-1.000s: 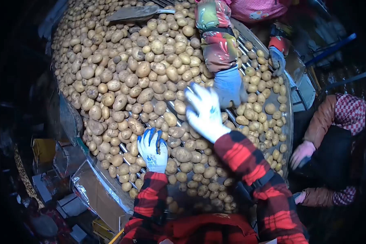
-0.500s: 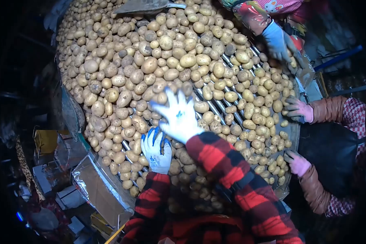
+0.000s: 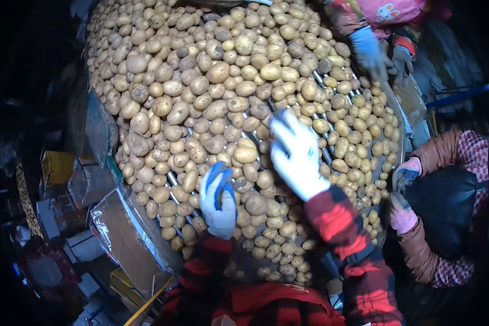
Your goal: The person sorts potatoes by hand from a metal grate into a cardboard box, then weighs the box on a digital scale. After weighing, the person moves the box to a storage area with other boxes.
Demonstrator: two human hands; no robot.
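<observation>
A broad heap of potatoes [image 3: 219, 72] covers a sorting table with metal rollers [image 3: 325, 152] showing between them. My left hand [image 3: 218, 200], in a white and blue glove, is low over the potatoes near the middle, its fingers curled; whether it holds anything is hidden. To its right, my right hand [image 3: 297, 155], in a white glove, is over the rollers with its fingers pointing up and left. Its fingertips are blurred, and no potato can be made out in it. Smaller potatoes [image 3: 281, 250] lie close to my body, below both hands.
A co-worker's blue-gloved hand [image 3: 368, 49] reaches over the upper right edge. Another person's pink-gloved hands [image 3: 403, 217] are at the right edge. Cardboard boxes [image 3: 122, 239] stand at the lower left. A blue bar [image 3: 459, 95] juts in at the right.
My right hand has moved right, away from my left hand, and its spread fingers have drawn together. My left hand's fingers have curled. The pink-gloved hands have come together, and the view has shifted.
</observation>
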